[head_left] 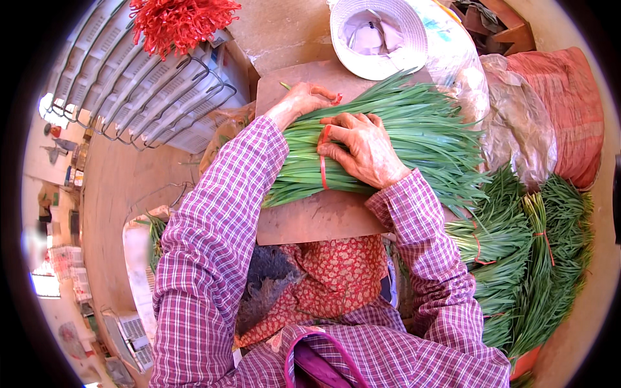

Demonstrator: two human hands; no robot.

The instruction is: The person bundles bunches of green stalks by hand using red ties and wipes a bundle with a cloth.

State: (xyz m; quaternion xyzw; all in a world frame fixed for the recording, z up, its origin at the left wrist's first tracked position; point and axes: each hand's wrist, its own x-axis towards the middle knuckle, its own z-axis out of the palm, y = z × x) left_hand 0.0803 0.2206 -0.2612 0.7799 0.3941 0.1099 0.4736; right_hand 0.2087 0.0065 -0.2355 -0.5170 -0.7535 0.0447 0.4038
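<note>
Left hand (309, 100) and right hand (362, 147) tight on red tie (323, 173) around green leaves (427, 132), probably supple, easily bruised, best gripped there.

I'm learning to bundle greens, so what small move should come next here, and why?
Probably bring the left hand toward the right hand to draw the red tie snug: it lies across the green bunch and runs up to the right hand, while red also shows at the left hand's tips.

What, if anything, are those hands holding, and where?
The right hand holds the red tie atop the green bundle; the left hand apparently pinches a red strand.
</note>
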